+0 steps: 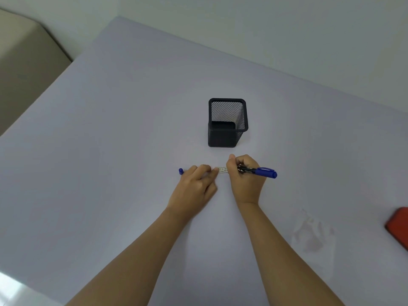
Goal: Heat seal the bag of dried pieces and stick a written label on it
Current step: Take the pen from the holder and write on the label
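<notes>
A small white label point(222, 169) with printed lines lies flat on the table between my hands. My right hand point(245, 177) grips a black marker with a blue end point(262, 172), its tip hidden under the fingers at the label. My left hand point(196, 184) holds the label's left edge down with its fingertips, and a blue pen cap point(181, 171) pokes out at its left side. A clear plastic bag point(313, 237), faint against the table, lies flat to the right of my right forearm; its contents look pale and are hard to make out.
A black mesh pen holder point(227, 123) stands just beyond the hands. A red object point(398, 226) is cut off at the right edge. The pale lilac table point(110, 151) reaches a white wall behind; a beige cushion point(22, 62) sits far left.
</notes>
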`<state>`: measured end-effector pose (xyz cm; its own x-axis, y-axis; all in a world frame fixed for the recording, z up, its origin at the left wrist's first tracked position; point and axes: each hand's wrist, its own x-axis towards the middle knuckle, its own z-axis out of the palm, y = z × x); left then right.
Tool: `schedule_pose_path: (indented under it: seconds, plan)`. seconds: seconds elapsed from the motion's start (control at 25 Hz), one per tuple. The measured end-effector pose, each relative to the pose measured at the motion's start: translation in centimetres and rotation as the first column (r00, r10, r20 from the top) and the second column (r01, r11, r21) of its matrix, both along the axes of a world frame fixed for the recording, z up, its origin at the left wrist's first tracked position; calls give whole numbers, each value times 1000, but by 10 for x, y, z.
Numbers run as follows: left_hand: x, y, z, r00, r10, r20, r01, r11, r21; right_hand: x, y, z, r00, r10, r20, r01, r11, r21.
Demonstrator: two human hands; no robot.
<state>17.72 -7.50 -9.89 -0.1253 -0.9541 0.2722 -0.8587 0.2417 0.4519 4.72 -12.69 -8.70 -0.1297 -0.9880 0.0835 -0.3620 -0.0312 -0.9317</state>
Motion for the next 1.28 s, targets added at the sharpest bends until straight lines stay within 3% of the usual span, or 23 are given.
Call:
schedule_pose_path:
  seconds: [0.2,1.28]
  plan:
    - [0,0,2,1000,-3,-2,3,1000,6,-2,4,1,982,162,-101,-165,986,-19]
    - [0,0,3,1000,2,-7,-2,1000,-4,-1,3,-2,983,161,-92,-165,986,-37]
